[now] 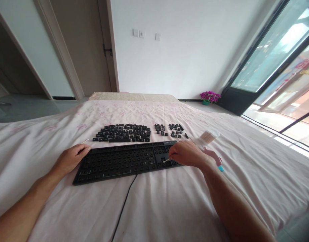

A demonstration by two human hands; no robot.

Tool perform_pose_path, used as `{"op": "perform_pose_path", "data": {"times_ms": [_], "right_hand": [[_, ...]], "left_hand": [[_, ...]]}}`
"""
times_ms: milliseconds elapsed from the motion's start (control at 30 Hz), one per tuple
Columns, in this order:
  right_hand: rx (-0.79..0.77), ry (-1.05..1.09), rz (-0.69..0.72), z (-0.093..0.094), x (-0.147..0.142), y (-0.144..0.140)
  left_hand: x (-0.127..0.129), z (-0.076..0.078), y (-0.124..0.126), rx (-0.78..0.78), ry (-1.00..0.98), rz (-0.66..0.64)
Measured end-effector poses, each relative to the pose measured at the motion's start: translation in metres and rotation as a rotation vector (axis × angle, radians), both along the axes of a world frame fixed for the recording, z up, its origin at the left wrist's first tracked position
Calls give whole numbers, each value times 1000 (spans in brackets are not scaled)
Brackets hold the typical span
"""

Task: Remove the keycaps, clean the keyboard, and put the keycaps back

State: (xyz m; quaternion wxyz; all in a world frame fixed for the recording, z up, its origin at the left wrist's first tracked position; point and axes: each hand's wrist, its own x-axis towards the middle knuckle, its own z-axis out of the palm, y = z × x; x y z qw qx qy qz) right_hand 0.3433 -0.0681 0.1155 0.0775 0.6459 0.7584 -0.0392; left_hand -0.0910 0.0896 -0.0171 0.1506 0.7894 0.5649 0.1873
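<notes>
A black keyboard (119, 161) with its keycaps removed lies on a pale cloth-covered table (169, 201). My left hand (72, 156) rests on the keyboard's left end, fingers curled against it. My right hand (187, 154) pinches a cotton swab (166, 160) with its tip on the right part of the keyboard. Several loose black keycaps (123, 133) lie in rows just behind the keyboard, with smaller groups (169, 129) to their right.
A clear box of cotton swabs (207, 137) and a pink-handled brush (216, 159) lie right of my right hand. Another swab (85, 141) lies near the left hand. The keyboard cable (124, 205) runs toward me. A pot of purple flowers (209, 97) stands on the floor.
</notes>
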Motion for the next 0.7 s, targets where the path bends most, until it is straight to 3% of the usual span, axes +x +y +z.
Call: {"op": "perform_pose_path", "data": {"times_ms": [333,700], "right_hand": [[-55,24,94,-3,-8,-5],[-54,-12,72,-5,-11,-6]], "left_hand": [[1,2,0,13,6,4],[0,1,0,11,5,9]]}}
